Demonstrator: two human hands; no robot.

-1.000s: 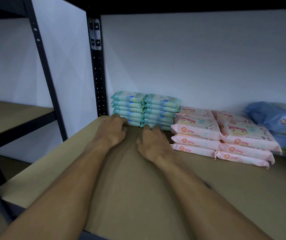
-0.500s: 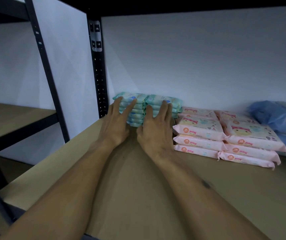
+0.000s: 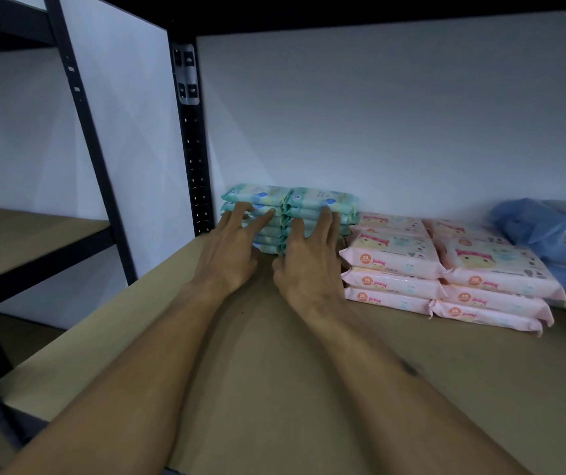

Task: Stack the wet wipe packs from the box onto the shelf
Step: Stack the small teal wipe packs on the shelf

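Observation:
Two side-by-side stacks of green wet wipe packs (image 3: 322,199) stand at the back left of the brown shelf board (image 3: 309,389), close to the rear wall. My left hand (image 3: 230,248) presses straight fingers against the front of the left stack. My right hand (image 3: 309,262) presses flat against the front of the right stack. Neither hand grips a pack. The lower packs are partly hidden behind my hands. The box is out of view.
Pink wet wipe packs (image 3: 446,269) lie in two stacks just right of the green ones. Blue packs (image 3: 555,231) sit at the far right. A black upright post (image 3: 192,138) stands left of the green stacks, with another shelf (image 3: 17,238) beyond it.
My fingers went from curled at the base of the green stacks to straight against their fronts, and the stacks slid slightly back toward the wall.

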